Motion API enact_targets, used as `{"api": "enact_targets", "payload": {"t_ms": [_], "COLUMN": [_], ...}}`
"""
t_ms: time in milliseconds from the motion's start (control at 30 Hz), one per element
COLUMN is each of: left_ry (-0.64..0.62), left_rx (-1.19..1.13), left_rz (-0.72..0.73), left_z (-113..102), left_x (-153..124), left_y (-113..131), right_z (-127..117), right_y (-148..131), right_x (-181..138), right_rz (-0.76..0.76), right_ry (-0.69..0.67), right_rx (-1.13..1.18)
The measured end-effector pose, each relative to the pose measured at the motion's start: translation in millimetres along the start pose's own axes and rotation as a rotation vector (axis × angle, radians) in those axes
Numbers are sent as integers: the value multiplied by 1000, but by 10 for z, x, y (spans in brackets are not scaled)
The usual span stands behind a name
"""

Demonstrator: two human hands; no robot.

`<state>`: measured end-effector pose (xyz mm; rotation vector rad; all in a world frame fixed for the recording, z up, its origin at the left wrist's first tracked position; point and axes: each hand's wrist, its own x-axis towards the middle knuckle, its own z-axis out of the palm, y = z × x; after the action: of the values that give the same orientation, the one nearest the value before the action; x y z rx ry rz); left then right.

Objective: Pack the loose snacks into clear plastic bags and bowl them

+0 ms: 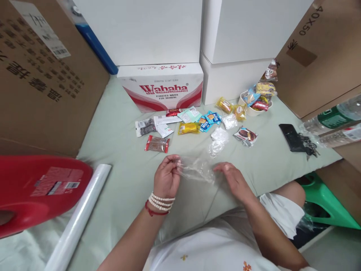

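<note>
The white-and-red box (163, 102) is showing "Wahaha®" above "PURIFIED WATER FOR DRINKING"; the right cardboard box (327, 62) is bearing "40X50", and the left cardboard box (42, 116) is displaying "温馨提" upside down.

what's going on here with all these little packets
A person's left hand is pinching a clear plastic bag. The right hand is at the bag's other end; whether it touches is hard to tell. Beyond the hands, wrapped packets lie spread on a pale green cloth before a Wahaha box, with more in a white bowl.
</note>
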<state>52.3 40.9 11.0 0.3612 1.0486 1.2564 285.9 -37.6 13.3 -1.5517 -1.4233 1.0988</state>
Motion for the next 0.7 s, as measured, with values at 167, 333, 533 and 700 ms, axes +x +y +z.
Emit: {"api": "enact_targets", "payload": {"t_ms": [167,333,533,700], "left_ry": [-200,-212,-9,153], "left_rx": [176,867,512,702], "left_rz": [57,288,27,146], "left_z": [54,16,-216,-491], "left_x": [-282,-294,-194,-246], "left_y": [-119,-106,53,76], "right_z": [193,486,414,127], "right_y": [-75,-80,-33,30], "right_x": [245,404,414,317], "right_rz": [27,22,68,69], "right_ry": [-178,-92,-76,-245], "right_rx": [20,140,188,-21]}}
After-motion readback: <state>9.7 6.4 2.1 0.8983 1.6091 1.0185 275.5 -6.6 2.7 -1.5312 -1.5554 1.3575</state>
